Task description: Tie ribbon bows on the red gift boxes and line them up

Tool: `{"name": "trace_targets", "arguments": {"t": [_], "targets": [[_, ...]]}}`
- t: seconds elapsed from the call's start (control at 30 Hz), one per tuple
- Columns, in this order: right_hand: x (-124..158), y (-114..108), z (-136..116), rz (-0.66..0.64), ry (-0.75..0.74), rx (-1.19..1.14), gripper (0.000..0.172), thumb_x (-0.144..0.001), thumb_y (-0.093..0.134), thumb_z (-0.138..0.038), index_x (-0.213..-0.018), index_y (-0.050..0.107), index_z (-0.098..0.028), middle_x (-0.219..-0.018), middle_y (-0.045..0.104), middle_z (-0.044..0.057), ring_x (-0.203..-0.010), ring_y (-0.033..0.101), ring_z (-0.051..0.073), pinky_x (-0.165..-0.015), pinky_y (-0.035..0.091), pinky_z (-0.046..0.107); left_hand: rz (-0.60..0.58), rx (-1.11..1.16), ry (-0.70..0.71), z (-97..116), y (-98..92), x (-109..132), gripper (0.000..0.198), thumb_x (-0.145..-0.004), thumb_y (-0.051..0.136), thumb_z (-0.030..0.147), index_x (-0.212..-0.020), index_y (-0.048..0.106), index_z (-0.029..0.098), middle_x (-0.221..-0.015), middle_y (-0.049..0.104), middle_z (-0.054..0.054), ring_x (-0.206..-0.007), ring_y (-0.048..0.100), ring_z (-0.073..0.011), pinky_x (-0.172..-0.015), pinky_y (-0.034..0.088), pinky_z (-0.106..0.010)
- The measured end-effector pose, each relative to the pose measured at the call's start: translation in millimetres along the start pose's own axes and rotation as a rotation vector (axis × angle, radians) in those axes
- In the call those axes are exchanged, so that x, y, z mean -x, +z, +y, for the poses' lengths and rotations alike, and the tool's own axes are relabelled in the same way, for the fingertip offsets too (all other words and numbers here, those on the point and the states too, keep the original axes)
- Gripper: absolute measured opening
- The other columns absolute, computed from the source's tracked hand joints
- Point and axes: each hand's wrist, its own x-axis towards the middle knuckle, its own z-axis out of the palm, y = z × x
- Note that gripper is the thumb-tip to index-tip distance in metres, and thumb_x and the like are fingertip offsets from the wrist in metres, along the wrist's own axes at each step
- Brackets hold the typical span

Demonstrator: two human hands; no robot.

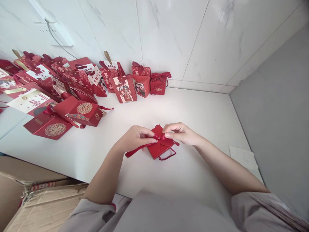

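At the near left, a cardboard carton (48, 204) sits beside the white table (198, 108). At mid-table lies a small red box (155, 152), crossed by red ribbon (136, 151), which the left hand (135, 138) grips between thumb and fingers while the right hand (182, 132) pinches a looped part. Beyond, decorated red boxes (124, 90) line the marbled wall (169, 38).

- Marble-patterned wall tiles (169, 35): pale, veined, joints visible from where I stand.
- Grey cable (51, 36): hangs against the wall, lower end hidden behind the stock.
- Printed red cartons (80, 79): crowded together on the left.
- Bow-topped red box (158, 86): upright near the wall, right end of the row.
- Gold-emblem box (84, 111): at the group's front.
- Cardboard box (45, 204): brown, lower left, beside the white table (205, 108).
- White sheet (243, 158): at the table's right edge.
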Motion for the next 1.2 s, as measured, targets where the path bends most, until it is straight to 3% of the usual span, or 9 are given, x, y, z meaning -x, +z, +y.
{"name": "trace_targets", "arguments": {"t": [0.13,0.23,0.3,0.43,0.53,0.67,0.73,0.97,1.2], "targets": [[0.0,0.8,-0.3,0.007,-0.003,0.022,0.021,-0.087,0.071,-0.039,-0.087,0.075,-0.019,-0.089,0.070,0.003,-0.077,0.061,0.014,-0.076,0.049,0.031,0.105,-0.227,0.192,-6.3,-3.6,-2.2,0.019,-0.084,0.069,0.039,-0.094,0.079,0.026,-0.086,0.074,-0.003,-0.085,0.063,-0.0181,-0.094,0.047,-0.034],[-0.3,0.9,0.2,0.011,-0.013,0.039,0.019,-0.087,0.071,-0.038,-0.088,0.076,-0.020,-0.090,0.071,0.004,-0.079,0.062,0.015,-0.079,0.050,0.032,0.079,-0.258,0.258,-12.9,-5.9,-7.3,0.018,-0.085,0.069,0.041,-0.089,0.078,0.027,-0.096,0.073,-0.003,-0.094,0.064,-0.0186,-0.119,0.022,-0.044],[-0.8,1.6,0.7,0.021,-0.033,0.045,0.017,-0.086,0.072,-0.037,-0.091,0.076,-0.021,-0.092,0.072,0.004,-0.083,0.064,0.016,-0.082,0.050,0.033,0.068,-0.204,0.250,-17.4,-7.3,-10.8,0.017,-0.084,0.069,0.041,-0.089,0.077,0.026,-0.106,0.072,-0.003,-0.098,0.064,-0.0188,-0.123,0.008,-0.046],[-1.0,3.4,1.7,0.035,-0.065,0.058,0.018,-0.085,0.073,-0.038,-0.094,0.077,-0.023,-0.094,0.072,0.004,-0.087,0.065,0.017,-0.087,0.050,0.035,0.069,-0.135,0.260,-24.2,-9.0,-15.7,0.016,-0.085,0.069,0.038,-0.092,0.076,0.025,-0.111,0.071,-0.004,-0.101,0.064,-0.0191,-0.123,-0.001,-0.048],[-0.8,5.6,2.7,0.046,-0.092,0.074,0.017,-0.085,0.074,-0.037,-0.095,0.078,-0.024,-0.094,0.072,0.004,-0.086,0.065,0.017,-0.086,0.051,0.035,0.068,-0.119,0.281,-26.5,-8.9,-17.5,0.016,-0.085,0.070,0.037,-0.091,0.076,0.024,-0.108,0.071,-0.005,-0.101,0.064,-0.0197,-0.123,0.003,-0.047],[-1.1,12.5,4.1,0.068,-0.161,0.064,0.013,-0.089,0.070,-0.032,-0.098,0.078,-0.028,-0.096,0.071,0.004,-0.087,0.065,0.016,-0.085,0.052,0.033,0.035,-0.076,0.258,-26.8,-8.4,-18.0,0.020,-0.084,0.070,0.037,-0.097,0.075,0.022,-0.104,0.069,-0.007,-0.104,0.061,-0.0212,-0.108,0.039,-0.040],[-1.3,17.0,4.7,0.089,-0.192,0.073,0.014,-0.091,0.068,-0.032,-0.100,0.077,-0.028,-0.096,0.070,0.004,-0.087,0.065,0.016,-0.084,0.053,0.033,0.020,-0.054,0.239,-26.3,-8.2,-17.8,0.022,-0.085,0.069,0.036,-0.100,0.074,0.021,-0.102,0.068,-0.007,-0.104,0.059,-0.0213,-0.093,0.047,-0.034],[1.2,29.7,2.7,0.191,-0.275,0.342,0.013,-0.096,0.058,-0.034,-0.099,0.068,-0.025,-0.094,0.068,0.006,-0.082,0.062,0.018,-0.079,0.052,0.037,0.014,-0.047,0.240,-23.1,-5.7,-17.5,0.019,-0.086,0.067,0.033,-0.097,0.071,0.018,-0.096,0.068,-0.007,-0.102,0.059,-0.0202,-0.087,0.049,-0.031],[4.8,36.0,3.7,0.256,-0.239,0.332,0.014,-0.093,0.062,-0.034,-0.096,0.052,-0.024,-0.091,0.063,0.003,-0.072,0.057,0.016,-0.070,0.051,0.034,-0.010,-0.006,0.266,-22.7,-2.9,-16.3,0.016,-0.088,0.064,0.031,-0.097,0.064,0.018,-0.101,0.065,-0.006,-0.096,0.062,-0.0174,-0.086,0.049,-0.030]]}}
